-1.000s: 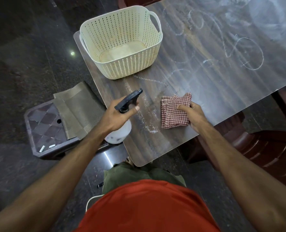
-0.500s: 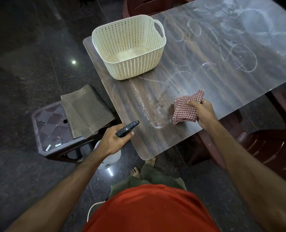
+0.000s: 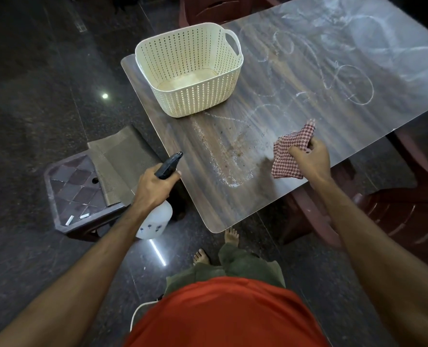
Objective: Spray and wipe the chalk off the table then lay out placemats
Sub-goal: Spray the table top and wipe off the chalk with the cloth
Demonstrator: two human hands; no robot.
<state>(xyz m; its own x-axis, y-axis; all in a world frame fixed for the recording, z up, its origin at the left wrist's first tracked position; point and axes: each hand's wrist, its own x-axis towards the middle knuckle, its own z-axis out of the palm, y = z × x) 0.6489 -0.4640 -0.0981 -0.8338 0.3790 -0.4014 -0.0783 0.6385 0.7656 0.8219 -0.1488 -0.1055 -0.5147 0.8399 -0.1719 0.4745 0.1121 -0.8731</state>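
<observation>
Your left hand (image 3: 153, 186) grips the white plastic spray bottle (image 3: 155, 221) beside the chalk-marked wood-grain table (image 3: 270, 96); your right hand (image 3: 310, 159) clutches the crumpled red-checked cloth (image 3: 286, 156).

The left hand (image 3: 151, 187) grips a spray bottle (image 3: 158, 216) at frame centre-left. The right hand (image 3: 310, 159) clutches a checked cloth (image 3: 288, 152) on the chalk-marked table (image 3: 295, 96).

No readable text here.
Chalk marks (image 3: 343, 78) on the table (image 3: 270, 204) are just loops and scribbles, nothing legible.
</observation>
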